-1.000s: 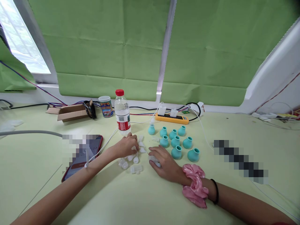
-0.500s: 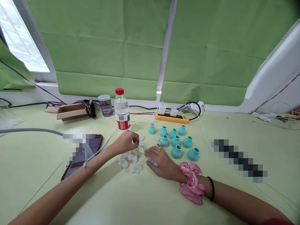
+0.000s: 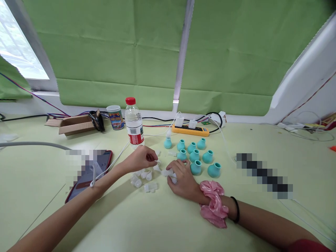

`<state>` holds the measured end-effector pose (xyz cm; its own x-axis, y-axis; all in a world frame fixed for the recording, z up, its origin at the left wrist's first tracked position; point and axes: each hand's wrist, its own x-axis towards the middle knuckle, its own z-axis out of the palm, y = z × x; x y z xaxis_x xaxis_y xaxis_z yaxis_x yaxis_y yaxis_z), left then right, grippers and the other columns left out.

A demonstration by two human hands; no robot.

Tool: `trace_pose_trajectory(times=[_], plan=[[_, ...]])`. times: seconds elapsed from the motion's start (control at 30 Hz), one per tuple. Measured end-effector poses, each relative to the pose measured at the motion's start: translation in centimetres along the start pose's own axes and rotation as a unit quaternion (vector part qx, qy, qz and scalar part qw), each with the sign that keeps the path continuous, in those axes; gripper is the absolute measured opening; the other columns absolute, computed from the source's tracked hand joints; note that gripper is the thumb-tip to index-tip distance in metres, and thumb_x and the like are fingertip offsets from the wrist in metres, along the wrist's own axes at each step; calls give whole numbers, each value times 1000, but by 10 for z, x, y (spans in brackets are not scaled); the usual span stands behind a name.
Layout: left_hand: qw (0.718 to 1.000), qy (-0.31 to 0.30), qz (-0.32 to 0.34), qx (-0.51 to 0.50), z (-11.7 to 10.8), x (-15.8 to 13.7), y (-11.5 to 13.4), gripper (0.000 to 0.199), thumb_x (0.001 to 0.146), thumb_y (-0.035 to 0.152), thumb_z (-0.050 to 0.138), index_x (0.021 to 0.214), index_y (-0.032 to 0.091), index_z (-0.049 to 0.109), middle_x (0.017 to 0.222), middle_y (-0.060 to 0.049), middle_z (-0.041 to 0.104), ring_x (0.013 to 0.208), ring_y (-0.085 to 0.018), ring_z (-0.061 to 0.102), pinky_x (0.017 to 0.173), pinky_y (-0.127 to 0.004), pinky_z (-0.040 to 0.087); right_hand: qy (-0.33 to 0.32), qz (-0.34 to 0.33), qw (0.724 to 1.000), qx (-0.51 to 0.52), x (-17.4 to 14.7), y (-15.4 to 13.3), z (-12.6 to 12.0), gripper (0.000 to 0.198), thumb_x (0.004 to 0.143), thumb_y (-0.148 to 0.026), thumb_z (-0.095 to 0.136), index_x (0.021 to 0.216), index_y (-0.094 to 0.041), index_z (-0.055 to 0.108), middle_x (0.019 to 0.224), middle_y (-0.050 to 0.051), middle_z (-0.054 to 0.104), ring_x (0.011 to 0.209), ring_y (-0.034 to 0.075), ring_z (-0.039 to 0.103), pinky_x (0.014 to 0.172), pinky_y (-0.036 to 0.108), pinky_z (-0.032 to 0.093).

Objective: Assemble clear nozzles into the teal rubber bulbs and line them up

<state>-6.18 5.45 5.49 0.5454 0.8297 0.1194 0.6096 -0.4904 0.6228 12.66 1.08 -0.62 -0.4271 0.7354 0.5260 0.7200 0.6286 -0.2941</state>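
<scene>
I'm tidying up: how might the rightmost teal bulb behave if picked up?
The rightmost teal bulb is probably light for its size, since its open neck suggests a hollow body. Its matte, rubbery look hints the walls may give when pinched. Knocked over, it might roll on its rounded belly.

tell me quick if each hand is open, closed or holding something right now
Left hand: closed in a pinch, seemingly on a small white piece.
Right hand: curled partly closed, holding translucent white plastic.
</scene>
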Motion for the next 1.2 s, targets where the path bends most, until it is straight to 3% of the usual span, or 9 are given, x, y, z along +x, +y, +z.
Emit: trace_pose_trajectory(times=[0.13,0.37,1.2], plan=[[998,-35,13,-50,0,-1,3,16,65,23,56,73,11,64,64,-3,63,55,-10,53,51,-19,42,23,-15,999,40,1,4,2,13,70,-15,52,83,-19,53,78,1,59,82,19,50,80,39,24],[993,-76,34,-86,9,-2,8,16,64,16,55,76,10,64,71,-4,64,61,-11,54,56,-20,43,60,22,989,135,3,7,5,15,69,-20,60,83,-21,55,78,0,61,79,17,53,76,34,31],[996,-23,55,-66,14,-2,10,16,66,19,59,79,12,65,69,-3,63,61,-11,54,54,-20,40,63,20,979,193,4,6,1,14,70,-18,59,83,-21,55,81,-1,62,79,16,56,75,31,36]])
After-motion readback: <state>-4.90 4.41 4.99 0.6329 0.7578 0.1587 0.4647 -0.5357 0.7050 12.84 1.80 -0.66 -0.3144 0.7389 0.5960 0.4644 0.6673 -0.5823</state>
